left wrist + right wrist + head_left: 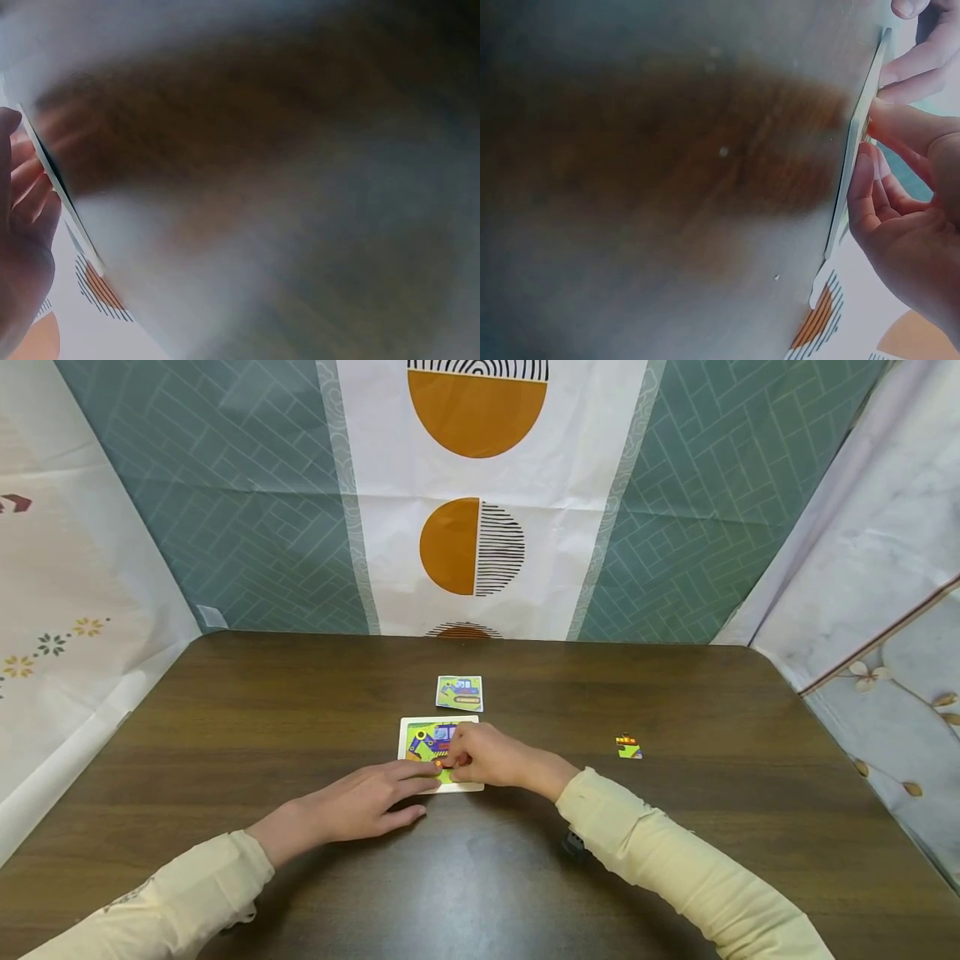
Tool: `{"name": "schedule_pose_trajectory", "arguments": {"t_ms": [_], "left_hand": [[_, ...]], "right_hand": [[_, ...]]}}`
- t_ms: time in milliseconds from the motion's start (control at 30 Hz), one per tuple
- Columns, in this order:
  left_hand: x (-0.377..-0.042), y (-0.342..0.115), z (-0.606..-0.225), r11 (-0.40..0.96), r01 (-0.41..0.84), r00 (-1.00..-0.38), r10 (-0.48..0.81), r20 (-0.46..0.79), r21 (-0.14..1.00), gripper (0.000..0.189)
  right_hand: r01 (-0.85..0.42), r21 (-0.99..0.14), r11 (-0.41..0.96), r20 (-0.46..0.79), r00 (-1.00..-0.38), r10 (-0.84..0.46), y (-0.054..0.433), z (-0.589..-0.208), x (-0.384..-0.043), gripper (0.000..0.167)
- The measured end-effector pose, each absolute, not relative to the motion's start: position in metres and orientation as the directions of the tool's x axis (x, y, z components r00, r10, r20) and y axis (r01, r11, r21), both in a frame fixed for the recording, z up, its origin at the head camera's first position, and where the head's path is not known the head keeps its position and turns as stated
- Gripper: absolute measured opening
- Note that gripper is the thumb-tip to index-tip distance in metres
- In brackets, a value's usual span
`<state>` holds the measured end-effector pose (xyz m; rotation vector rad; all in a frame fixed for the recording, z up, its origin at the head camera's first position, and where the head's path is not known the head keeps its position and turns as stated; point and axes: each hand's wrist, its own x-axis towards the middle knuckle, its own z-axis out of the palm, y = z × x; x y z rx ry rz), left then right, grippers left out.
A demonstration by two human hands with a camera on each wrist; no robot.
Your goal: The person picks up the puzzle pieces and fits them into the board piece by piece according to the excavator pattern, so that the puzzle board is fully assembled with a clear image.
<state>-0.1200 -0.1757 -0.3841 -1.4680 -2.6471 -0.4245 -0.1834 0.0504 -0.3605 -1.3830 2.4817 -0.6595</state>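
Observation:
A puzzle board point(402, 742) with a white rim and a colorful digger picture lies on the table. My left hand point(367, 797) stretches its fingers over the board's lower left part, fingertips resting on it. From the right, my right hand point(498, 760) reaches over the board with bent fingers, pinching a small puzzle piece against its surface. That piece is mostly hidden by the fingers. In the right wrist view, the thumb and fingers of my right hand point(915, 232) meet at the board's edge point(846, 169). The left wrist view shows my left hand point(26, 247) beside the board.
Just behind the board lies a picture card point(460, 693) with a similar digger. A loose puzzle piece point(628, 747) in yellow, red and green sits to the right. The brown wooden table point(300, 693) ends at a patterned cloth wall point(262, 510).

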Motion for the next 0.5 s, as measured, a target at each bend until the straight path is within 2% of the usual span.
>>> {"name": "schedule_pose_trajectory", "arguments": {"t_ms": [500], "left_hand": [[-0.1209, -0.1757, -0.3830, 0.497, 0.834, -0.543, 0.815, 0.204, 0.238, 0.033]], "right_hand": [[-0.751, -0.485, 0.448, 0.024, -0.523, -0.852, 0.0513, -0.3614, -0.1845, 0.014]]}}
